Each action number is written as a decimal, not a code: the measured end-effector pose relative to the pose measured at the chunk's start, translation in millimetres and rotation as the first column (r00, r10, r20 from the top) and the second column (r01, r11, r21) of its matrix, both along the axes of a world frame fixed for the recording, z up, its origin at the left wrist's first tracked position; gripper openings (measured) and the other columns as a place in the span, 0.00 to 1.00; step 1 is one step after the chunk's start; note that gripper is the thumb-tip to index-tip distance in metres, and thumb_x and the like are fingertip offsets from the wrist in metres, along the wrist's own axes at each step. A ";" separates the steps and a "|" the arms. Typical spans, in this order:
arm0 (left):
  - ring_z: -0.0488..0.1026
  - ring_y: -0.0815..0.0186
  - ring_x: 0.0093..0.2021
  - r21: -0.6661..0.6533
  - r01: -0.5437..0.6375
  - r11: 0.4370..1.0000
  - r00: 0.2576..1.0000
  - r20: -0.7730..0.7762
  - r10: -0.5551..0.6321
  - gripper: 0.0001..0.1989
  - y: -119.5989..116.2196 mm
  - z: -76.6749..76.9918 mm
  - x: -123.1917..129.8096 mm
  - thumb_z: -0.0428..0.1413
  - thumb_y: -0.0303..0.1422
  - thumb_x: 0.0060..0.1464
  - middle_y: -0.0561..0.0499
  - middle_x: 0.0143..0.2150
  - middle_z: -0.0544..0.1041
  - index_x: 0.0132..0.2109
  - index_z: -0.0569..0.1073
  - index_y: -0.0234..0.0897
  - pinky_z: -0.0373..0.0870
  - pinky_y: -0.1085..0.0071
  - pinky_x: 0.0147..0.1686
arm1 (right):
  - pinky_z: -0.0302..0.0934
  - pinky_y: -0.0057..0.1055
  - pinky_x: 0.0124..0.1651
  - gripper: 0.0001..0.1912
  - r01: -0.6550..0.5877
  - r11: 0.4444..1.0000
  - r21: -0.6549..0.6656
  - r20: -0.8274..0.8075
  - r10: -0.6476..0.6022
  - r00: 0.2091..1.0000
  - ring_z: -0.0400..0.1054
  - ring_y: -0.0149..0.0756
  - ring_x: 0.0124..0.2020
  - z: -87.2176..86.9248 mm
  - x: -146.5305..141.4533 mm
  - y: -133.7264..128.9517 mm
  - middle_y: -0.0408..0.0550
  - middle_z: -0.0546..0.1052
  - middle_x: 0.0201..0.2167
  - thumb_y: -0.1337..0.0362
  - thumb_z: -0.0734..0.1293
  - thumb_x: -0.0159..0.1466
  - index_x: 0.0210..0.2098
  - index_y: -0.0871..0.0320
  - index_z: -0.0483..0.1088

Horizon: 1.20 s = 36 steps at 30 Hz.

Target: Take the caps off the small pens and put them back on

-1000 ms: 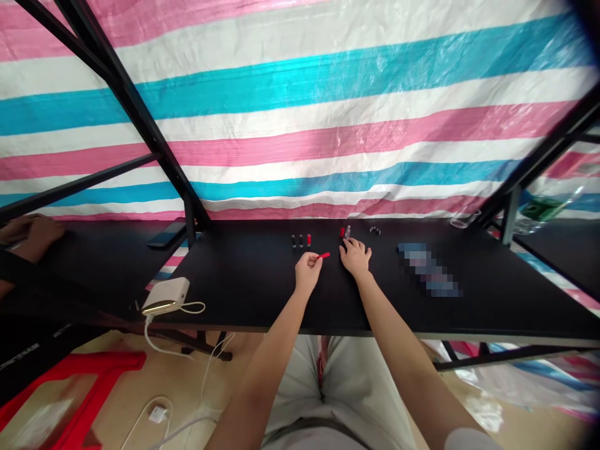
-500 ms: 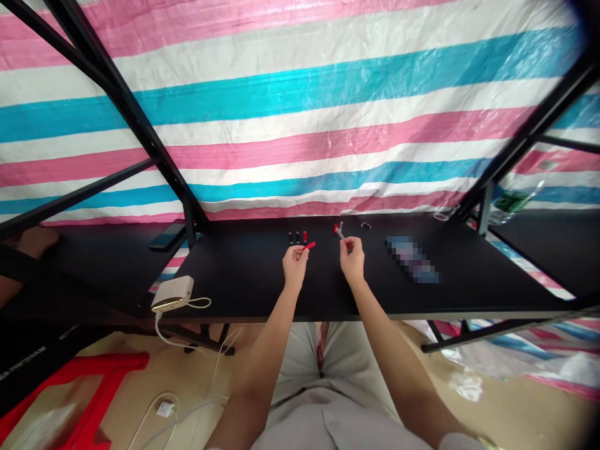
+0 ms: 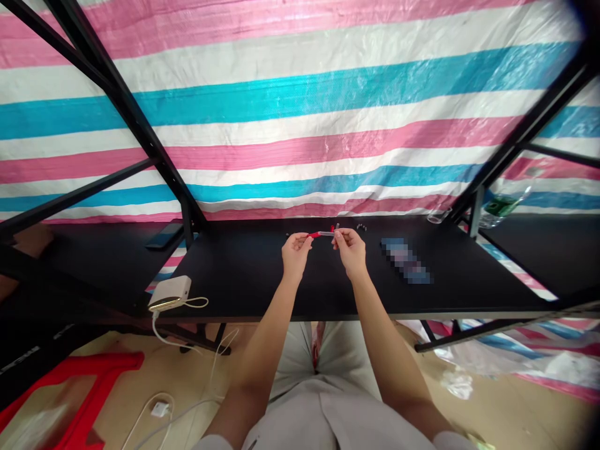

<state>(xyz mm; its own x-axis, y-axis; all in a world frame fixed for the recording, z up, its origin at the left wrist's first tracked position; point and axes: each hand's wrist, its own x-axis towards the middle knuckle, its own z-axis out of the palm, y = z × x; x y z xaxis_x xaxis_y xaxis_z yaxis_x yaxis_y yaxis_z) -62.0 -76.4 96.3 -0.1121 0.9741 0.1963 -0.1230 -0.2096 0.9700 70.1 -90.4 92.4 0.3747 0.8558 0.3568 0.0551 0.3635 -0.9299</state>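
Note:
My left hand (image 3: 295,253) pinches a small red tube-like piece (image 3: 314,235) between thumb and fingertips. Closed in a pinch as well, my right hand (image 3: 351,251) holds a thin clear tube (image 3: 326,234) level, pointing left. The tube's left end meets the red piece; whether it sits inside cannot be made out. Just behind the right fingertips are another small red piece (image 3: 332,228) and a short clear piece (image 3: 337,225). Several tiny dark-and-light parts (image 3: 361,227) lie to their right. The left hand mostly hides the small upright pieces behind it.
On the black table (image 3: 244,275) are a blurred-out flat item (image 3: 407,261) at right and a white box (image 3: 169,292) with a cable at left. A dark phone (image 3: 164,235) lies on the neighbouring table, near another person's hand (image 3: 35,240). A plastic bottle (image 3: 497,209) stands far right.
My hands have come closer together and slightly forward. The red piece and the clear tube, apart before, now meet end to end. The tube has turned from slanted to level.

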 end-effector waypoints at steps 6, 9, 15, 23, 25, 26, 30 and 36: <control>0.71 0.69 0.29 -0.012 -0.025 1.000 1.000 0.017 0.025 0.13 2.7 2.1 -1.3 0.57 0.36 0.43 0.47 0.31 0.74 0.36 0.71 0.33 0.67 0.72 0.28 | 0.59 0.27 0.26 0.16 0.036 0.999 -0.012 -0.035 -0.036 0.999 0.61 0.26 0.21 -3.4 2.8 4.5 0.41 0.68 0.21 0.51 0.63 0.55 0.33 0.59 0.66; 0.71 0.69 0.29 -0.008 -0.019 1.000 1.000 0.021 0.019 0.13 4.2 3.3 -1.5 0.57 0.36 0.44 0.47 0.32 0.75 0.37 0.71 0.33 0.67 0.73 0.28 | 0.59 0.27 0.26 0.16 0.007 1.000 -0.030 -0.027 -0.008 1.000 0.61 0.26 0.20 -4.5 3.1 6.3 0.41 0.68 0.21 0.51 0.63 0.55 0.33 0.59 0.66; 0.71 0.70 0.28 0.011 0.053 0.999 0.999 -0.002 -0.053 0.17 4.4 3.9 -0.1 0.55 0.37 0.47 0.45 0.37 0.75 0.44 0.70 0.35 0.65 0.75 0.26 | 0.59 0.28 0.27 0.17 -0.006 0.999 -0.042 -0.012 0.006 1.000 0.61 0.26 0.20 -3.4 -0.4 9.1 0.41 0.69 0.21 0.50 0.62 0.55 0.32 0.58 0.65; 0.71 0.70 0.28 -0.016 0.230 0.973 0.972 -0.052 -0.231 0.20 2.7 -1.1 3.7 0.55 0.38 0.48 0.45 0.37 0.76 0.49 0.70 0.36 0.65 0.74 0.25 | 0.60 0.28 0.27 0.16 0.001 0.999 -0.037 -0.064 -0.004 0.998 0.62 0.27 0.21 -4.4 -6.2 13.8 0.41 0.69 0.21 0.51 0.63 0.54 0.31 0.58 0.64; 0.71 0.70 0.28 -0.017 0.233 0.972 0.971 -0.052 -0.234 0.20 3.3 -1.5 3.7 0.55 0.37 0.47 0.45 0.37 0.76 0.47 0.70 0.36 0.65 0.74 0.25 | 0.60 0.28 0.27 0.16 0.008 0.999 -0.039 -0.085 -0.011 0.996 0.62 0.27 0.20 -5.3 -9.0 13.9 0.41 0.69 0.20 0.51 0.63 0.54 0.31 0.59 0.64; 0.71 0.70 0.28 -0.013 0.219 0.976 0.974 -0.050 -0.220 0.19 3.8 -1.5 3.3 0.55 0.37 0.47 0.45 0.36 0.76 0.46 0.71 0.36 0.65 0.74 0.26 | 0.60 0.28 0.27 0.17 0.010 0.999 -0.039 -0.097 -0.014 0.995 0.62 0.27 0.20 -5.7 -10.5 13.7 0.41 0.69 0.20 0.51 0.64 0.54 0.31 0.59 0.64; 0.70 0.71 0.26 0.027 0.140 0.990 0.990 -0.037 -0.139 0.15 7.9 -1.4 -0.5 0.56 0.38 0.46 0.46 0.33 0.75 0.40 0.71 0.33 0.64 0.75 0.25 | 0.60 0.29 0.27 0.17 -0.062 0.998 -0.028 -0.078 0.060 0.995 0.63 0.27 0.21 -6.4 -14.9 12.8 0.42 0.70 0.21 0.51 0.63 0.54 0.31 0.58 0.65; 0.69 0.73 0.24 0.035 0.219 0.975 0.976 0.001 -0.220 0.13 16.2 -1.7 -5.6 0.55 0.36 0.47 0.49 0.30 0.74 0.39 0.68 0.34 0.63 0.76 0.23 | 0.63 0.32 0.32 0.16 -0.203 0.978 -0.036 0.084 0.206 0.975 0.66 0.31 0.25 -10.4 -8.8 14.8 0.45 0.73 0.26 0.51 0.64 0.54 0.34 0.57 0.64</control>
<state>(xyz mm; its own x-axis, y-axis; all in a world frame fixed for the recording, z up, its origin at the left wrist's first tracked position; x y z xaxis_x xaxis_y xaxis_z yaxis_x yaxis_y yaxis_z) -67.6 -60.3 94.6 0.1027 0.9676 0.2306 -0.1745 -0.2107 0.9619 61.3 -75.6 82.0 0.1593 0.9209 0.3559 0.0637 0.3501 -0.9345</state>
